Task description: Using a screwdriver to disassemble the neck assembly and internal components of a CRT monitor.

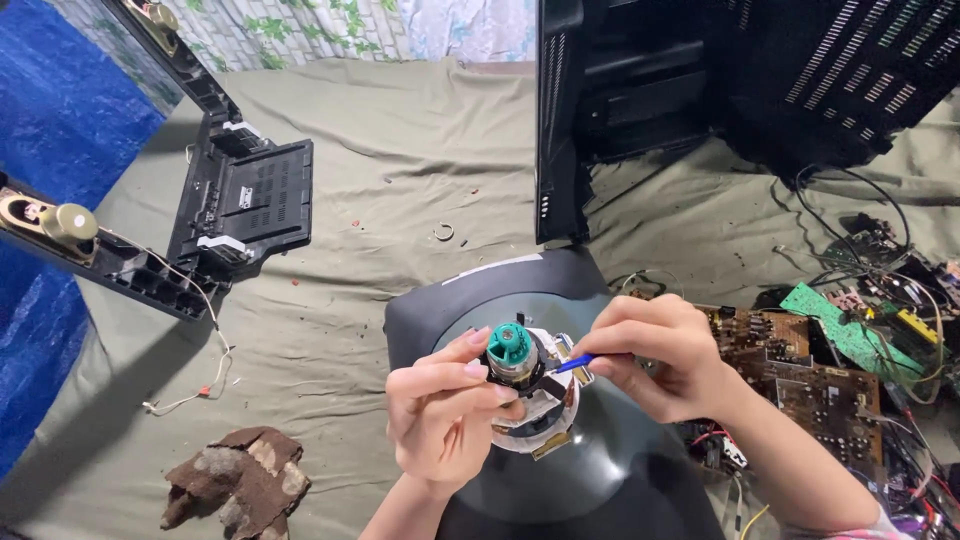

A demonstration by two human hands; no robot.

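From my remote seat I see the left hand [440,410] in the lower centre of the frame, its fingers curled closed around a small cylindrical part with a teal cap [512,350], thumb and forefinger pinching the black collar just under the cap. The part sits at the neck of a dark picture tube [560,460] that fills the bottom centre, with white and brass-coloured pieces clustered around the neck. The right hand [660,355], just right of centre, is closed in a pinch on a blue-handled tool [575,364], whose tip points left and meets the side of the capped part. Everything lies on an olive-green cloth [400,150]. At the right edge I make out brown circuit boards [800,370], a green circuit board [850,325] and tangled wires. A black television casing [700,90] stands in the upper right. In the upper left lies a black plastic frame with speakers [150,230]. A brown rag [235,485] sits in the lower left, and a small metal ring [444,232] rests on the cloth above centre.
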